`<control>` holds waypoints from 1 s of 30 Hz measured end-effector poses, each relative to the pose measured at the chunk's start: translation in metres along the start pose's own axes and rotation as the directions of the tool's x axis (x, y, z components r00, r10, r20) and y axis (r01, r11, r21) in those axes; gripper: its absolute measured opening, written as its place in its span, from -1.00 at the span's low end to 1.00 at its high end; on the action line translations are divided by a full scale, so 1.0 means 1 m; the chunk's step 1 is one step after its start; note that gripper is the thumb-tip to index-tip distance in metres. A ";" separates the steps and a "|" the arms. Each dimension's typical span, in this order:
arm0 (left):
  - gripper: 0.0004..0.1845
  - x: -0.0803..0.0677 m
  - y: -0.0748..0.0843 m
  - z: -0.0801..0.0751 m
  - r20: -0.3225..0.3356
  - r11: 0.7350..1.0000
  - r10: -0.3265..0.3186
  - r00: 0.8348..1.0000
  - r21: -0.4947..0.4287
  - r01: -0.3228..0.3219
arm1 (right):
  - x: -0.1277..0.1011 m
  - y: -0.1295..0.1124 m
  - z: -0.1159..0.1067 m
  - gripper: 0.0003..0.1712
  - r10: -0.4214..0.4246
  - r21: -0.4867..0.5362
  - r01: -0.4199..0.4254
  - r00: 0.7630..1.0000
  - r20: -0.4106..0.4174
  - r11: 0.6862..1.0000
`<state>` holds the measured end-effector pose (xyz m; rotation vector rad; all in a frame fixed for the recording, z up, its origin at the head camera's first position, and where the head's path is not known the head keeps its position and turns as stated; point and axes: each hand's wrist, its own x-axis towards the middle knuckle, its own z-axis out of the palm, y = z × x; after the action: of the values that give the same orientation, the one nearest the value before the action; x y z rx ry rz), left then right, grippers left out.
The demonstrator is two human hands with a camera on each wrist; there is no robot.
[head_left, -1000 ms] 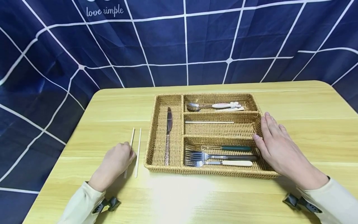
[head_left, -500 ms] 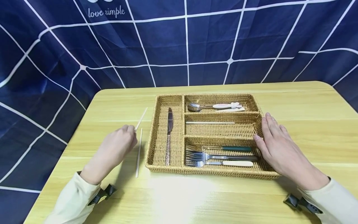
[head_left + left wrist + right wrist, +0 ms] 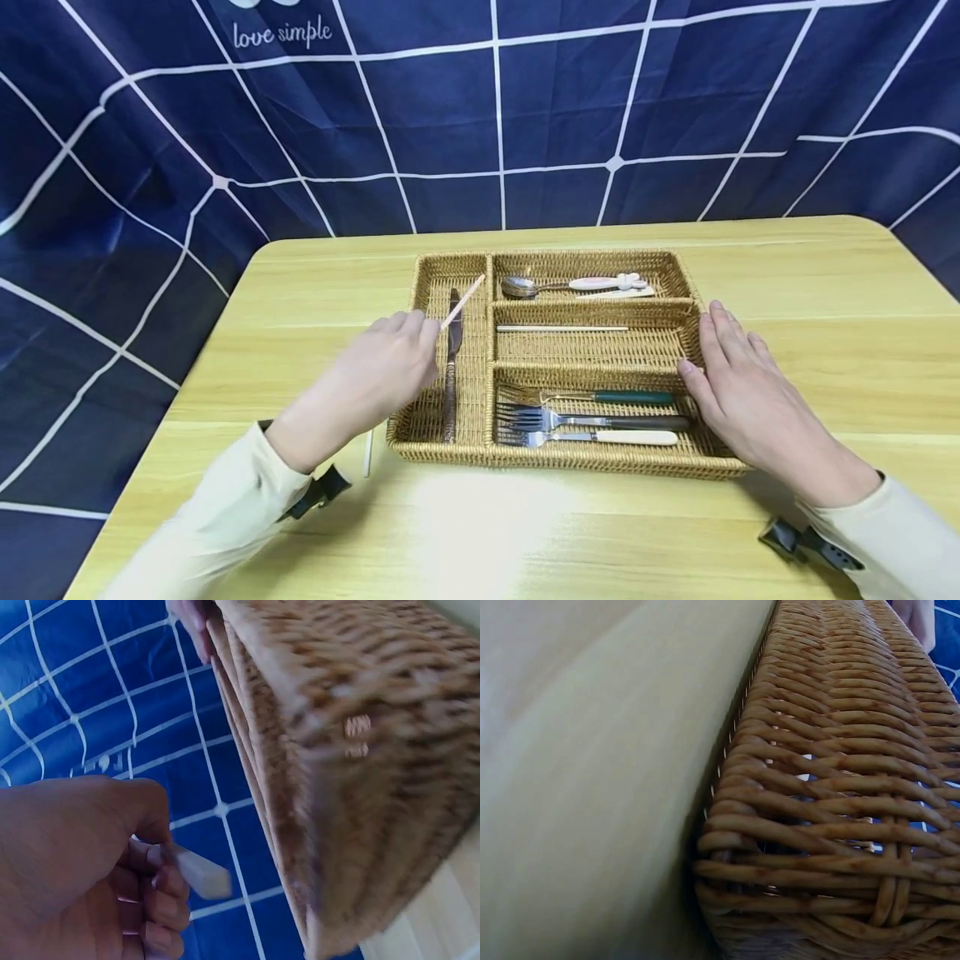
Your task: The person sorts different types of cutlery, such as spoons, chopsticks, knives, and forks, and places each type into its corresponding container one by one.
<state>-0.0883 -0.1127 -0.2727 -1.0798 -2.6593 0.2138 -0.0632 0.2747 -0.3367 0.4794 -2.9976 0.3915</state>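
My left hand (image 3: 375, 367) pinches a pale chopstick (image 3: 462, 302), which slants over the left compartment of the wicker cutlery tray (image 3: 585, 457). In the left wrist view, the near end of this chopstick (image 3: 204, 874) sticks out from between curled fingers. Beneath it lies a table knife (image 3: 449, 400). Another chopstick (image 3: 367, 454) is on the table left of the tray, partly hidden by the left hand. The tray's middle compartment holds one chopstick (image 3: 562, 328). My right hand (image 3: 757, 408) rests against the tray's right rim, fingers straight.
The back compartment holds a spoon (image 3: 519, 287) and a white-handled piece beside it. Several forks (image 3: 600, 422) lie in the front compartment. A wooden table (image 3: 847, 350) supports the tray, and a blue gridded cloth (image 3: 450, 100) hangs behind.
My left hand has lifted one of the two chopsticks off the table and carried it right, over the tray's left compartment. The right hand stays on the rim.
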 end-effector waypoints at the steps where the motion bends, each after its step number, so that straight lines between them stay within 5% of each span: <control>1: -0.78 0.004 0.003 -0.001 0.016 1.000 0.005 1.000 0.000 -0.005 | 0.000 0.000 0.000 -0.24 0.000 -0.001 0.000 1.000 0.001 1.000; 13: -0.79 0.053 0.033 -0.009 0.116 0.992 0.115 0.987 0.034 -0.119 | -0.002 -0.001 0.000 -0.24 0.002 0.002 -0.002 1.000 -0.002 1.000; 22: -0.80 0.090 0.039 -0.008 0.187 0.968 0.211 0.959 0.098 -0.232 | -0.001 -0.001 0.000 -0.24 0.004 0.003 -0.004 1.000 -0.005 1.000; 30: -0.70 0.117 0.047 -0.001 0.197 0.952 0.280 0.940 0.066 -0.298 | -0.001 -0.001 -0.001 -0.24 0.001 0.010 -0.001 1.000 -0.012 1.000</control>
<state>-0.1378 0.0026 -0.2612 -1.4829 -2.6029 0.5175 -0.0618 0.2744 -0.3359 0.4752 -2.9862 0.4081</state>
